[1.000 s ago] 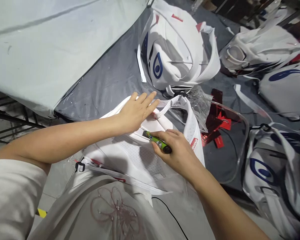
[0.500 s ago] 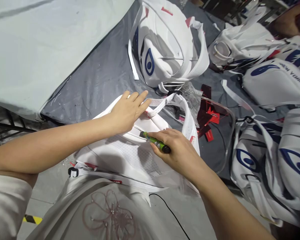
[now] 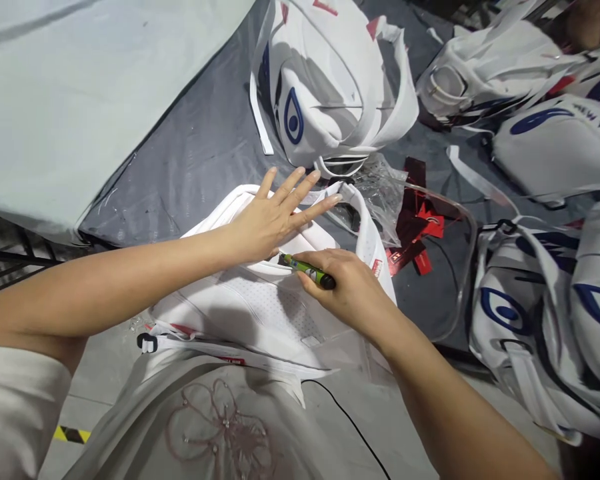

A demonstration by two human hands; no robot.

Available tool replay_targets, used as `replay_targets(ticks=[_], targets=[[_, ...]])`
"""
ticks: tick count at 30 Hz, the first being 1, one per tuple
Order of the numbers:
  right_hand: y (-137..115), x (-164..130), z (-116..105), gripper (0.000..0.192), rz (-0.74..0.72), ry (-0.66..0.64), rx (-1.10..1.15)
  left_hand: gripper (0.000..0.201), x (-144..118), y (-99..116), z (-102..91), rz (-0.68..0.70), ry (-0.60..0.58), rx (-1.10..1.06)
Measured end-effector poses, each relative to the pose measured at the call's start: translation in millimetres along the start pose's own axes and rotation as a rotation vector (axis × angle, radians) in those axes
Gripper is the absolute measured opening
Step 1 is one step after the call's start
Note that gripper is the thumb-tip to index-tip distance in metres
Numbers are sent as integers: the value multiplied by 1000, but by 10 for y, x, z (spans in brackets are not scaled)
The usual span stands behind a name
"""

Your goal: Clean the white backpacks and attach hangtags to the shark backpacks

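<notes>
A white bag (image 3: pixel 275 307) is propped against a pale shirt (image 3: pixel 140 420), its dotted panel shaded, its strap marked by a small red label (image 3: pixel 377 268). A green tool (image 3: pixel 305 269) with a black end is gripped by the right hand (image 3: pixel 350 283), its tip held at a fold. The left hand (image 3: pixel 265 223) is laid open across the bag, fingers spread. Beyond, a second white bag (image 3: pixel 325 73) is set on the grey table (image 3: pixel 155 187).

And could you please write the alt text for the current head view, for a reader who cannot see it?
A right hand holds a green tool at a white bag, with the left hand spread over it. Beyond, another bag and red tags are on a grey table; more bags sit at the right.
</notes>
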State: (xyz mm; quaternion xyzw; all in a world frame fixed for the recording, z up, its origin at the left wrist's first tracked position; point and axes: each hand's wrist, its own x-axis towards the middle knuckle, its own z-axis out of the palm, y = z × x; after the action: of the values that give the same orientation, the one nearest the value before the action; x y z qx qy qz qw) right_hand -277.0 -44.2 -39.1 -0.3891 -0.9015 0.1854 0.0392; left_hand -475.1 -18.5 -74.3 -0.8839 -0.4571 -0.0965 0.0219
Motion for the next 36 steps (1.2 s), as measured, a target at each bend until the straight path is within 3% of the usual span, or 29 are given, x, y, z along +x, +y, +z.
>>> replay_targets(ticks=[10, 14, 20, 23, 27, 32, 36], targets=[[-17, -15, -82, 23, 35, -15, 9, 91, -12, 6, 9, -50, 7, -98], [-41, 45, -10, 22, 17, 14, 28, 93, 19, -9, 29, -38, 1, -96], [-109, 74, 143, 20, 0, 106, 122, 102, -102, -270, -107, 14, -100, -86], [-152, 36, 201, 23, -28, 180, 192, 116, -260, -365, -308, -50, -213, -55], [-235, 94, 389, 23, -95, 297, 308, 130, -337, -269, -448, -200, -370, 54], [-241, 168, 569, 24, -66, 371, 351, 129, -262, -160, -376, -344, -392, 126], [-212, 143, 570, 26, -59, 371, 361, 120, -332, -218, -382, -342, -374, -15]])
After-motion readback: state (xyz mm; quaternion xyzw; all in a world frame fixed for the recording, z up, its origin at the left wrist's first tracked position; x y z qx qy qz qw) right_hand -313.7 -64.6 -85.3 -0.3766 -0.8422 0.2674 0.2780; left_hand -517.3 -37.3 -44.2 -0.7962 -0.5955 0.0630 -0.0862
